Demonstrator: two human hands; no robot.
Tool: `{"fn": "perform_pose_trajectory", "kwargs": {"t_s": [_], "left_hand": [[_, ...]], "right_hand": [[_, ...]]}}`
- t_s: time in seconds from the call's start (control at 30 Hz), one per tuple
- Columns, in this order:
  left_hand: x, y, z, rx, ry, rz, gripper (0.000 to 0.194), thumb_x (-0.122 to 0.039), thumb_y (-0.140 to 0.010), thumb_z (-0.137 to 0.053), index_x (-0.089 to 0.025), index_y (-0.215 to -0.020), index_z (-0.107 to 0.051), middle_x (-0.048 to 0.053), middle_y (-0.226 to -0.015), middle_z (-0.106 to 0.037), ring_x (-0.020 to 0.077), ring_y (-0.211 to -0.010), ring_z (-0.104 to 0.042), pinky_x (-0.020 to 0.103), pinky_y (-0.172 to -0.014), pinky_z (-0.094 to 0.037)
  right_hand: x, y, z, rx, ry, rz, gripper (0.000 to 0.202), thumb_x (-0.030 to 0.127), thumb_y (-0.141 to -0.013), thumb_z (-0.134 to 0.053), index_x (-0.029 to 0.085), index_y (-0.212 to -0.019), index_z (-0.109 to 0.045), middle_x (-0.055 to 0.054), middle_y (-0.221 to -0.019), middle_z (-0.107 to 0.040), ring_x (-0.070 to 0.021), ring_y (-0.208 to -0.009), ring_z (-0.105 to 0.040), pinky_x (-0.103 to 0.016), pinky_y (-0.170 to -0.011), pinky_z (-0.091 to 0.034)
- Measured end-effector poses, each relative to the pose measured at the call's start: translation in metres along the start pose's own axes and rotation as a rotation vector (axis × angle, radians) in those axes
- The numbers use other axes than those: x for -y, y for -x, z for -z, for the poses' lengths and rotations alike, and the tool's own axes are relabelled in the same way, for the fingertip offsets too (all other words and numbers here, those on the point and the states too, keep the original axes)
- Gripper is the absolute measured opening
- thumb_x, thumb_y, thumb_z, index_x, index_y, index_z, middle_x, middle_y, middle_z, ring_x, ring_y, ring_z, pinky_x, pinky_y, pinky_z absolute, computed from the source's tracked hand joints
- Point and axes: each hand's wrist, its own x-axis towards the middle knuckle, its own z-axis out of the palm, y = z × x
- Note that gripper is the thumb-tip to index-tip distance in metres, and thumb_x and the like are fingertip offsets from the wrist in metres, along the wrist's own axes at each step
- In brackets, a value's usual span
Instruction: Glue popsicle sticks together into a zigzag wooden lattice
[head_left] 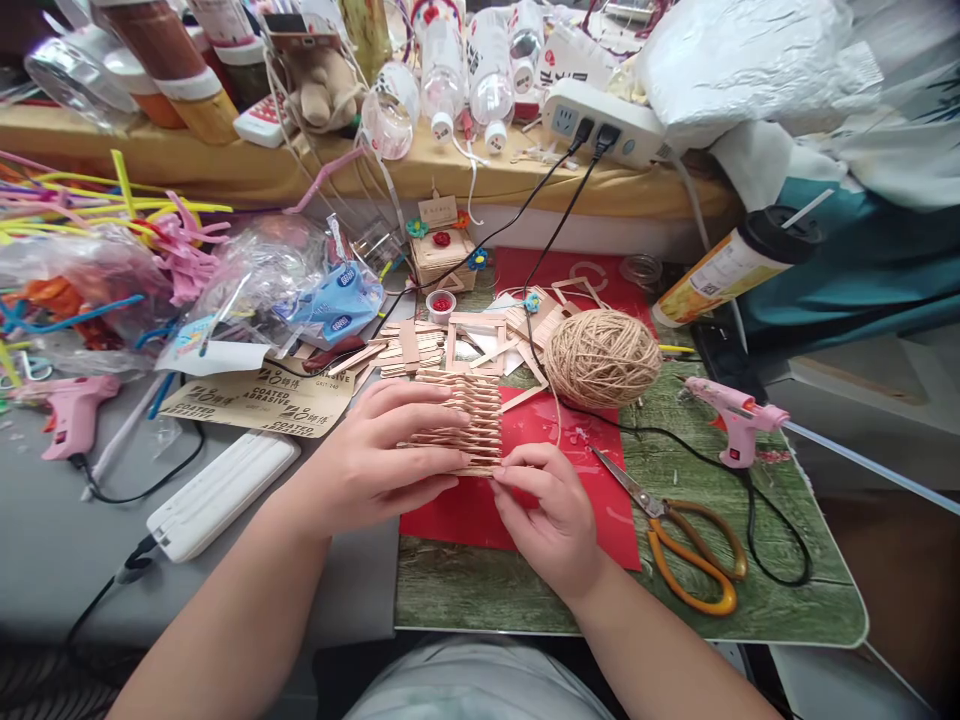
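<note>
A stack of layered wooden craft sticks (476, 408) stands on the red sheet (592, 490). My left hand (405, 440) lies over its left side, fingers wrapped across it. At the stack's lower right corner, my right hand (544, 500) pinches the end of a stick, thumb and forefinger together. A thin strand of twine rises near that hand toward the ball of twine (602, 357). Loose sticks (409, 347) and small square stick frames (477, 342) lie just behind the stack, next to a small cup of red beads (441, 304).
Orange-handled scissors (697, 550) and a pink glue gun (735, 418) lie at the right, by a tilted drink cup (735, 260). Another pink glue gun (75, 412) and a white power strip (223, 493) are at the left. Black cables cross the table. Bottles (442, 75) crowd the shelf.
</note>
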Motion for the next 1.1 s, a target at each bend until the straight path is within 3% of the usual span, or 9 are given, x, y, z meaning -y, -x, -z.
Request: {"fn": "perform_pose_trajectory", "kwargs": {"t_s": [0.3, 0.53, 0.7, 0.8, 0.93, 1.1], "left_hand": [[0.0, 0.003, 0.0, 0.11, 0.044, 0.001, 0.028, -0.017, -0.094, -0.079, -0.031, -0.119, -0.077, 0.006, -0.139, -0.078, 0.0288, -0.141, -0.064, 0.05, -0.119, -0.053], [-0.002, 0.0, -0.005, 0.093, 0.058, 0.046, 0.026, -0.015, -0.095, -0.077, -0.031, -0.116, -0.075, 0.005, -0.131, -0.081, 0.0271, -0.135, -0.069, 0.048, -0.115, -0.053], [-0.002, -0.001, -0.007, 0.033, 0.063, 0.063, 0.035, -0.017, -0.096, -0.077, -0.032, -0.126, -0.072, 0.006, -0.132, -0.079, 0.0258, -0.129, -0.07, 0.047, -0.111, -0.055], [-0.002, -0.001, -0.008, 0.006, 0.075, 0.131, 0.043, -0.019, -0.095, -0.078, -0.031, -0.136, -0.069, 0.009, -0.145, -0.071, 0.0301, -0.144, -0.061, 0.053, -0.121, -0.051], [-0.004, 0.0, -0.011, 0.085, 0.124, 0.282, 0.05, -0.023, -0.099, -0.07, -0.027, -0.148, -0.06, 0.013, -0.17, -0.049, 0.0375, -0.166, -0.034, 0.065, -0.135, -0.033], [-0.006, -0.001, -0.012, 0.131, 0.178, 0.318, 0.049, -0.023, -0.101, -0.067, -0.028, -0.15, -0.059, 0.011, -0.172, -0.047, 0.0381, -0.17, -0.024, 0.067, -0.138, -0.026]], "right_hand": [[-0.008, 0.003, -0.001, 0.051, -0.024, 0.034, 0.038, 0.0, -0.092, -0.073, 0.027, -0.12, -0.069, -0.006, -0.104, -0.07, -0.0206, -0.091, -0.069, -0.036, -0.081, -0.063], [-0.005, 0.002, -0.002, 0.012, -0.063, 0.011, 0.041, -0.002, -0.093, -0.071, 0.027, -0.122, -0.068, -0.006, -0.106, -0.071, -0.0195, -0.096, -0.072, -0.034, -0.086, -0.064], [-0.005, 0.0, -0.002, 0.01, -0.05, 0.004, 0.041, -0.001, -0.095, -0.071, 0.027, -0.126, -0.069, -0.006, -0.106, -0.071, -0.0191, -0.097, -0.072, -0.034, -0.087, -0.065], [-0.005, 0.001, -0.001, 0.018, -0.03, 0.027, 0.047, 0.0, -0.097, -0.068, 0.028, -0.134, -0.07, -0.006, -0.107, -0.07, -0.019, -0.096, -0.072, -0.034, -0.085, -0.066], [-0.005, 0.004, -0.001, 0.039, -0.015, 0.03, 0.052, 0.001, -0.099, -0.066, 0.032, -0.141, -0.07, -0.006, -0.106, -0.068, -0.0197, -0.095, -0.072, -0.035, -0.082, -0.067], [-0.006, 0.005, -0.002, 0.042, -0.016, 0.019, 0.05, 0.001, -0.098, -0.067, 0.031, -0.138, -0.071, -0.006, -0.106, -0.068, -0.0203, -0.096, -0.072, -0.035, -0.084, -0.067]]}}
